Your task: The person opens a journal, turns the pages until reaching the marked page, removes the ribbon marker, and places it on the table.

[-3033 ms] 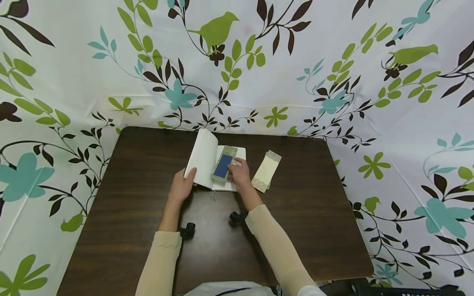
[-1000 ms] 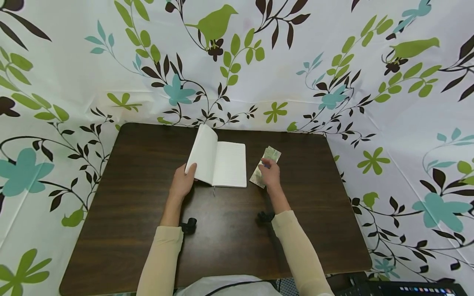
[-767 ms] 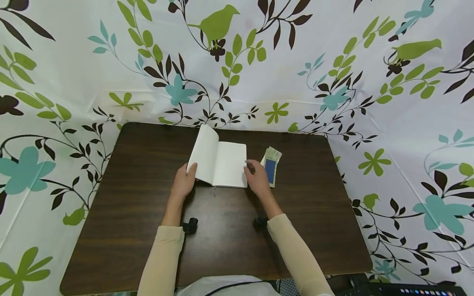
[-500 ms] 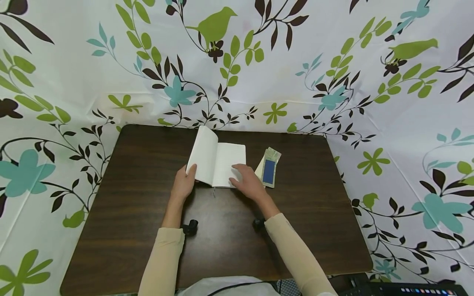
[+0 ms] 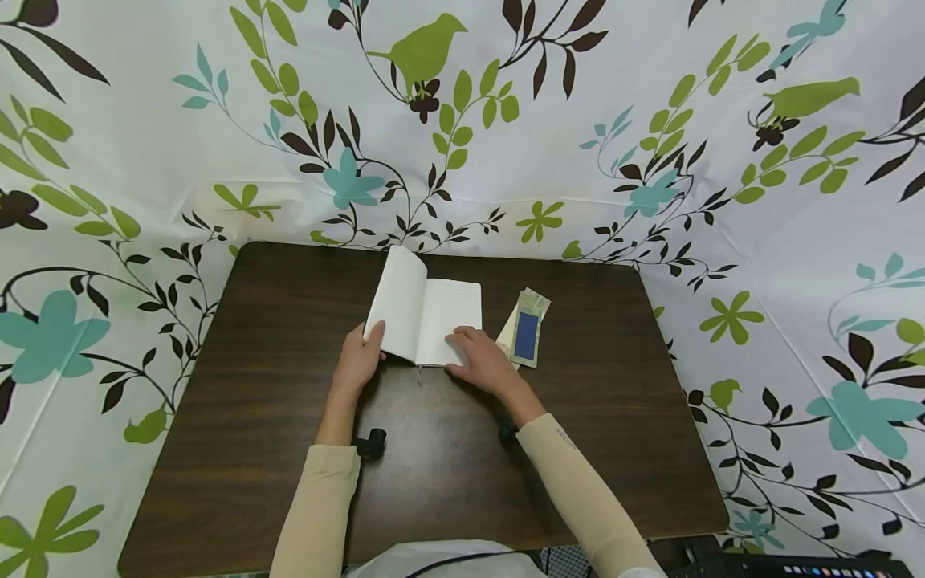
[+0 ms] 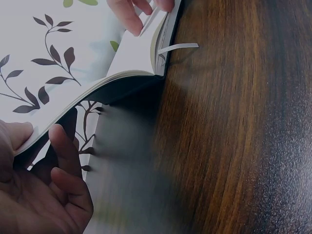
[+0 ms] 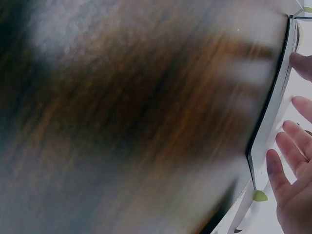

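Note:
A notebook (image 5: 448, 309) with dark covers and white pages lies spread on the table. Its left half is raised, and my left hand (image 5: 357, 357) grips that edge, thumb on the page and fingers behind the cover in the left wrist view. My right hand (image 5: 486, 365) rests on the lower right part of the right page, fingers spread; the right wrist view shows the fingertips (image 7: 274, 158) at the page's edge. A flat, pale green-edged packet with a blue rectangle (image 5: 526, 335) lies just right of the right hand, over a cream slip (image 5: 507, 323).
A ribbon bookmark (image 6: 183, 47) sticks out below the notebook's spine. Dark wood table (image 5: 303, 305) surrounds everything, with a leaf-and-bird patterned cloth (image 5: 549, 144) hanging behind. Black wrist cameras (image 5: 372, 443) are strapped to the forearms. A black device (image 5: 788, 566) sits at the lower right.
My right hand has moved the blue-marked packet from the notebook's right page to the cream slip on the right, let go, and returned to the page. The left hand keeps its grip.

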A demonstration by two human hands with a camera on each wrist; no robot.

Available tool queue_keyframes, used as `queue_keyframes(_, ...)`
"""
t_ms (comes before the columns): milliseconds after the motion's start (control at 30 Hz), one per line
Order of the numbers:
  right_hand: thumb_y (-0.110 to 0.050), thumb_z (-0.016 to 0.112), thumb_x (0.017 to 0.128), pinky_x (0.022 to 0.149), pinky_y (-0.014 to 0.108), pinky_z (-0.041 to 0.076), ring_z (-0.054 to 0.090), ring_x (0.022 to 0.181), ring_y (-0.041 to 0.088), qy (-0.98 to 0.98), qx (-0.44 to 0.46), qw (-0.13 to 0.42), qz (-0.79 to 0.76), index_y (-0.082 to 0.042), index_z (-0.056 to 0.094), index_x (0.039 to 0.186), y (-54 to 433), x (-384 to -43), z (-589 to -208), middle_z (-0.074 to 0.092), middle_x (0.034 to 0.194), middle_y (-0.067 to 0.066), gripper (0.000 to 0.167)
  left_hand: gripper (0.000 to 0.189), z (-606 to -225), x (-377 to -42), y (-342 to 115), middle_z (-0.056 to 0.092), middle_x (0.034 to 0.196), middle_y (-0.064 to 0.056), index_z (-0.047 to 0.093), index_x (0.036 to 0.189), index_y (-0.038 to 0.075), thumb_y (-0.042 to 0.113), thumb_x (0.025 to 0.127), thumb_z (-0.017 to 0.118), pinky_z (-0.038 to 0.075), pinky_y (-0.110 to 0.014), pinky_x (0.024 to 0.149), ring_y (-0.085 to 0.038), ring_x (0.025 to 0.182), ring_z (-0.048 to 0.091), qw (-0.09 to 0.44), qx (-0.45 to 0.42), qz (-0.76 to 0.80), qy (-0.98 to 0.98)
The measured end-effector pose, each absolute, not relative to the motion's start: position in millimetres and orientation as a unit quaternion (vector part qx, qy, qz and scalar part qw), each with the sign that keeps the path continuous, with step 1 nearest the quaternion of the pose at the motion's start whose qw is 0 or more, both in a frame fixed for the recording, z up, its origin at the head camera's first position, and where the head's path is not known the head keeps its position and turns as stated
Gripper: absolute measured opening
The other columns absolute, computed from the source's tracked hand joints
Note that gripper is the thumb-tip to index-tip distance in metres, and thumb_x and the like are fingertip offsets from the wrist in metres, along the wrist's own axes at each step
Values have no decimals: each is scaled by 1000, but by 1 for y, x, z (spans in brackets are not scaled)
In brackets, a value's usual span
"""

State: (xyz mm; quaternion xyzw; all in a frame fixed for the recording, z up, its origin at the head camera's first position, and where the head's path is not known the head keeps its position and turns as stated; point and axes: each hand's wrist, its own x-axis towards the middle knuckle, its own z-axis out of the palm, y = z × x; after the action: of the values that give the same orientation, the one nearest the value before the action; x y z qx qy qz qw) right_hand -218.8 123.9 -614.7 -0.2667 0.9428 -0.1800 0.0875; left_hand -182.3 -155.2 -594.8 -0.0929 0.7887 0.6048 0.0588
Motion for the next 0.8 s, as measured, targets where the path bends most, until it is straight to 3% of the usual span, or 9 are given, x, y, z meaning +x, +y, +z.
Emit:
queue_keyframes(167,-38,78,101,114,53,49,56,141,34,942,-277,92,-164,-16,63,148,124,-219,-612,56,155,11,55,53,-593,-182,-155,64,98,-19,63,133,0,46,116,42,48,-37,79,-42,92,64,60,-94,605,789)
queue_keyframes(433,-36,74,104,113,55,49,56,141,34,940,-278,98,-172,-22,70,143,126,-216,-610,56,157,9,42,54,-593,-183,-156,67,112,-26,62,138,-1,44,117,42,49,-35,78,-41,91,64,60,-92,606,788)
queue_keyframes(800,-32,70,107,115,54,48,56,142,35,935,-291,102,-175,-21,70,142,129,-215,-610,56,158,9,37,56,-593,-183,-157,68,120,-27,62,141,0,47,116,42,48,-35,81,-41,94,65,69,-100,606,786)
